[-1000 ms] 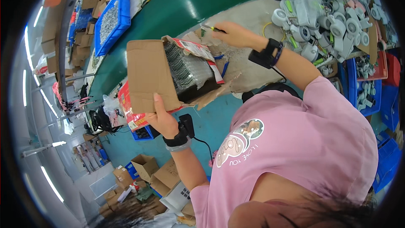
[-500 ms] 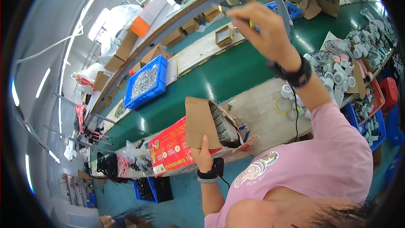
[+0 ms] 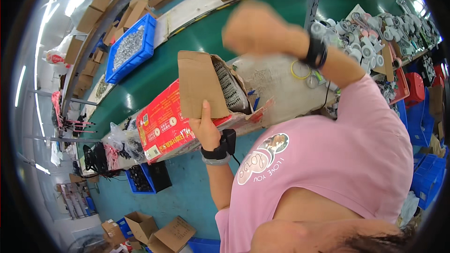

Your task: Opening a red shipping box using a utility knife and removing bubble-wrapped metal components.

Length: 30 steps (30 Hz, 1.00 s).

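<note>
My left hand (image 3: 206,129) grips the brown cardboard flap (image 3: 200,84) of a red printed carton (image 3: 161,122), its thumb lying on top of the flap. Inside the carton's open end sit grey-white ribbed pieces in rows (image 3: 230,89); their kind is too small to make out. Up and to the right of the carton, my right hand (image 3: 260,28) hangs in the air over the bench edge. Motion smears its fingers, so whatever may be in them does not show. Each wrist wears a black strap.
A blue crate (image 3: 133,49) of small silvery parts stands across the green conveyor belt (image 3: 197,42). White handheld-fan parts (image 3: 365,42) are heaped at the right. A yellow ring (image 3: 300,69) lies on the bench. Plastic bags (image 3: 124,138) and black cables (image 3: 96,159) sit left of the carton.
The whole view has shifted, with the bench sitting higher in it. My right hand has come down closer to the carton. My left hand keeps its hold on the flap.
</note>
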### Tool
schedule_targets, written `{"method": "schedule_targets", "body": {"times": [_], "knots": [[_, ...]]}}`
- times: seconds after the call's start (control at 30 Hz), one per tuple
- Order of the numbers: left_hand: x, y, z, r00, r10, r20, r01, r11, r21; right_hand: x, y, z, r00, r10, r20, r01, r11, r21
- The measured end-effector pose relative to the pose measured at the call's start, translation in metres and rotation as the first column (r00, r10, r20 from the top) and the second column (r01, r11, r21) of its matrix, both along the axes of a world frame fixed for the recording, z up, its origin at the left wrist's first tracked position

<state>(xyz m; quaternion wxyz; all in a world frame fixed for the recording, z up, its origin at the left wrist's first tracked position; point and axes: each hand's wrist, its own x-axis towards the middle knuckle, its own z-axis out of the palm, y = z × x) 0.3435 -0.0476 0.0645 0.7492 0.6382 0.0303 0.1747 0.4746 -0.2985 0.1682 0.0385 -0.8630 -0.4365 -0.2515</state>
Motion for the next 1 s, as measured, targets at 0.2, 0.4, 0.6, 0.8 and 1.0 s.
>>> {"method": "schedule_targets", "body": {"times": [0.2,0.4,0.6,0.8,1.0], "knots": [[-0.004,0.002,0.006,0.999,-0.042,0.019,0.043,0.998,-0.051,-0.031,0.055,-0.129,0.846,0.534,0.007,-0.516,0.814,0.267],[-0.009,0.008,0.007,1.0,-0.026,-0.012,0.025,0.997,-0.071,-0.033,0.039,-0.139,0.867,0.494,-0.059,-0.488,0.867,0.099],[-0.021,0.005,0.007,0.998,0.001,-0.062,-0.005,0.998,-0.057,-0.033,0.005,-0.149,0.892,0.438,-0.116,-0.436,0.899,0.042],[-0.022,0.004,0.005,1.0,0.008,-0.006,-0.008,1.0,0.003,-0.045,0.028,-0.138,0.876,0.431,-0.218,-0.356,0.88,0.314],[-0.021,0.002,0.008,0.998,0.003,-0.068,-0.006,0.999,-0.039,-0.061,0.072,-0.141,0.962,0.169,-0.217,-0.049,0.881,0.471]]}}
